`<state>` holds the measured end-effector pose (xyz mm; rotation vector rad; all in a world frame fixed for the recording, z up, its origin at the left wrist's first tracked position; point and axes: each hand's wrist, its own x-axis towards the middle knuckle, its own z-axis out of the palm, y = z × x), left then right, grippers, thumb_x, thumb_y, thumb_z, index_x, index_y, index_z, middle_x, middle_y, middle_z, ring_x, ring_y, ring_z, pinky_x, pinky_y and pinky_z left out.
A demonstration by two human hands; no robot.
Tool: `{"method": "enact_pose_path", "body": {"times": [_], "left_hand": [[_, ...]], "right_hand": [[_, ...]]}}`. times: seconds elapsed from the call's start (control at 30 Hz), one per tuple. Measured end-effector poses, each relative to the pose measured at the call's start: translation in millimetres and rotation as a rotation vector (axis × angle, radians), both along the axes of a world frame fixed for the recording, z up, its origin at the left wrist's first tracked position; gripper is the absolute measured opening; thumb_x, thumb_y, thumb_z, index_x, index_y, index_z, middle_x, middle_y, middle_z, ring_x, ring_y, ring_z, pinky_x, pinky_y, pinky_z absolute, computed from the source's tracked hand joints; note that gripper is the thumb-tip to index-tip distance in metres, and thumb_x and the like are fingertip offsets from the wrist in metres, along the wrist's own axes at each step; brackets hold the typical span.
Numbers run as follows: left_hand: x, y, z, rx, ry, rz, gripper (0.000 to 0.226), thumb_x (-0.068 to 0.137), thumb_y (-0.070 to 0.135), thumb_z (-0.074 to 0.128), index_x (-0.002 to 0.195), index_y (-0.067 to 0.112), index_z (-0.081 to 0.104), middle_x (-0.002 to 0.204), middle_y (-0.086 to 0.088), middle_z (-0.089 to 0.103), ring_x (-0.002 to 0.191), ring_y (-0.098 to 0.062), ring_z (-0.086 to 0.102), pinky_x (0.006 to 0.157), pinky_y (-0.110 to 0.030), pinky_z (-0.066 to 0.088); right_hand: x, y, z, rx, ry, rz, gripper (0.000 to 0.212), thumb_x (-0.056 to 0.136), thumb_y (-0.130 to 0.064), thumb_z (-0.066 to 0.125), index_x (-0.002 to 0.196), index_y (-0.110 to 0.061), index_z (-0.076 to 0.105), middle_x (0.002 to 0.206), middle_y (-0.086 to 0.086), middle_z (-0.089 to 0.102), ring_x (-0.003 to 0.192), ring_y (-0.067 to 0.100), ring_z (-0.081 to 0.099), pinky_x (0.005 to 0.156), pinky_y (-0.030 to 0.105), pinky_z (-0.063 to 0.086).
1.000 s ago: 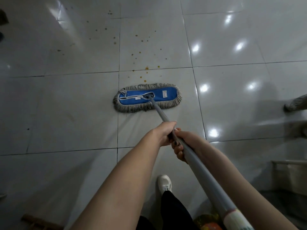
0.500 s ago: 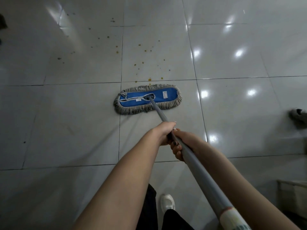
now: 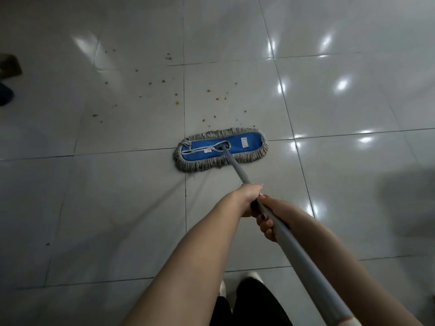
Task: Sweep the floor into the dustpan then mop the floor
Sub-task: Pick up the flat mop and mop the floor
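On my feed the flat oblong mop head (image 3: 221,149), blue cloth on top with a shaggy grey yarn fringe all round, lay flat on the glossy pale grey tiled floor (image 3: 117,208), straddling a dark grout line. A smooth, round grey handle (image 3: 294,250) ran from the middle of the mop head back toward the camera. I saw the left hand (image 3: 247,196) gripping the handle on the side nearer the mop head, fingers curled close together round it. The right hand (image 3: 268,215) sat touching it just behind, fingers (image 3: 266,225) wrapped under the pole, dark nails showing. Small brown crumbly specks (image 3: 176,102) lay scattered on the tiles just beyond the mop head and farther off to its left. Behind the hands, well back from the mop head, I made out a white shoe (image 3: 222,287) and black trousers (image 3: 254,302).
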<state>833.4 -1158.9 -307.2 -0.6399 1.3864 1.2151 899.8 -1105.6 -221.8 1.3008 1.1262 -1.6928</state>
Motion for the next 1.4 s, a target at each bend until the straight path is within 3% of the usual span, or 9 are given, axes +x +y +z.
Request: {"method": "enact_pose_path", "body": {"times": [0.17,0.47,0.57,0.63,0.73,1.03,1.2,1.3,1.4], "left_hand": [[-56,14,-4,-0.023,0.023,-0.016,0.022,0.096,0.035,0.043,0.099,0.013,0.046,0.064,0.002,0.056,0.056,-0.015,0.054,0.052,-0.024,0.046],[-203,77,-15,-0.098,0.064,0.022,0.032,0.094,0.036,0.043,0.117,0.015,0.049,0.082,-0.001,0.056,0.065,-0.018,0.055,0.052,-0.026,0.046],[-255,100,-14,-0.136,0.065,0.039,0.020,0.095,0.033,0.043,0.092,0.015,0.051,0.071,0.002,0.054,0.058,-0.015,0.053,0.047,-0.023,0.042],[-284,110,-11,-0.140,0.081,0.041,0.029,0.095,0.034,0.041,0.074,0.014,0.045,0.066,0.000,0.052,0.055,-0.016,0.050,0.046,-0.021,0.039],[-310,117,-8,-0.094,0.101,0.071,0.037,0.097,0.038,0.039,0.069,0.014,0.040,0.059,-0.002,0.046,0.050,-0.015,0.047,0.039,-0.016,0.034],[-283,106,-6,-0.060,0.069,0.177,0.039,0.097,0.041,0.042,0.070,0.014,0.051,0.066,0.002,0.054,0.055,-0.014,0.049,0.044,-0.021,0.036],[-252,91,2,-0.064,0.086,0.212,0.040,0.096,0.040,0.047,0.067,0.012,0.052,0.062,0.002,0.061,0.059,-0.014,0.054,0.058,-0.023,0.044],[-227,82,7,-0.058,0.060,0.174,0.041,0.095,0.043,0.047,0.067,0.013,0.052,0.044,0.006,0.061,0.056,-0.013,0.055,0.050,-0.021,0.043],[-198,71,10,-0.021,0.043,0.168,0.041,0.094,0.044,0.048,0.071,0.011,0.053,0.051,0.004,0.063,0.056,-0.013,0.057,0.047,-0.021,0.044]], "right_hand": [[-56,15,-4,-0.036,0.010,0.032,0.047,0.101,-0.044,0.034,0.068,-0.011,0.042,0.037,-0.001,0.038,0.021,0.006,0.034,0.028,0.010,0.030],[-204,80,-20,-0.059,0.036,0.082,0.045,0.101,-0.043,0.035,0.071,-0.011,0.044,0.039,-0.001,0.040,0.023,0.006,0.035,0.029,0.011,0.031],[-256,103,-21,-0.072,0.044,0.085,0.043,0.101,-0.043,0.035,0.073,-0.011,0.044,0.038,-0.001,0.040,0.022,0.006,0.034,0.028,0.010,0.031],[-287,115,-20,-0.077,0.047,0.091,0.044,0.101,-0.042,0.035,0.070,-0.011,0.043,0.037,-0.001,0.039,0.022,0.006,0.034,0.027,0.010,0.030],[-318,125,-20,-0.081,0.043,0.090,0.048,0.101,-0.042,0.035,0.064,-0.011,0.040,0.036,-0.001,0.038,0.021,0.005,0.033,0.027,0.010,0.029],[-292,116,-24,-0.098,0.006,-0.018,0.052,0.098,-0.048,0.039,0.061,-0.012,0.042,0.035,-0.001,0.038,0.021,0.005,0.034,0.027,0.009,0.029],[-258,98,-19,-0.091,0.027,-0.047,0.051,0.097,-0.048,0.042,0.062,-0.011,0.044,0.037,-0.001,0.040,0.022,0.005,0.036,0.027,0.010,0.030],[-233,91,-15,-0.064,0.026,-0.051,0.051,0.097,-0.046,0.045,0.060,-0.010,0.045,0.037,0.000,0.042,0.022,0.006,0.037,0.027,0.011,0.032],[-202,81,-10,-0.057,0.021,-0.051,0.051,0.097,-0.045,0.046,0.059,-0.011,0.044,0.035,-0.001,0.042,0.022,0.006,0.037,0.027,0.011,0.032]]}}
